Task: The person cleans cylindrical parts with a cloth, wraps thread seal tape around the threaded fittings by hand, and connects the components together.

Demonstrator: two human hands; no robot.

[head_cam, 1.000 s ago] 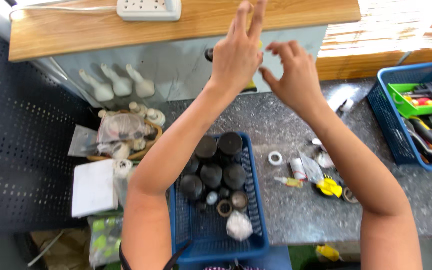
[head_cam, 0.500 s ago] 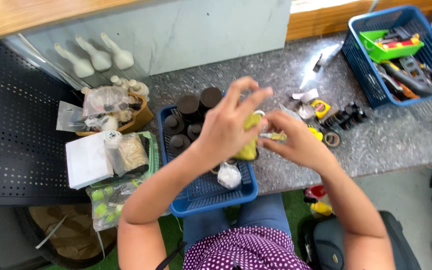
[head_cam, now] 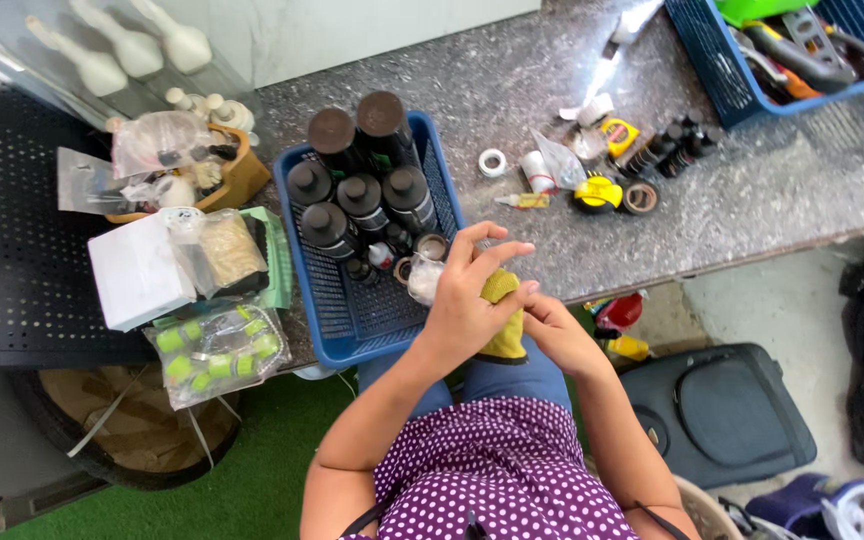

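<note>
Working a yellow cloth [head_cam: 502, 320] between both hands, low in the centre of the frame, just over the lap and at the near edge of the desk [head_cam: 752, 200]. Left hand [head_cam: 467, 300] lying over the cloth with fingers half spread, thumb and palm pressing it down; right hand [head_cam: 557, 335] pinching the cloth's lower right side, fingers curled in tight. Looking like a folding or bunching step (hard to tell whether anything is wrapped inside). Sitting just left of the hands, a blue basket [head_cam: 337, 320] carrying black bottles [head_cam: 362, 150] and a few small jars, with a clear bag [head_cam: 424, 278] near the left fingertips. Lying further up and right on the desk, tape rolls [head_cam: 617, 190] and small parts; showing at the upper right, a second blue basket [head_cam: 722, 80] of tools. Resting at the left of the frame, a white box [head_cam: 137, 270] and a packet of green-capped items [head_cam: 217, 350]. Calling next, by the look of it, for a firmer two-handed hold and a steady turn of the cloth, keeping clear of the basket rim.
</note>
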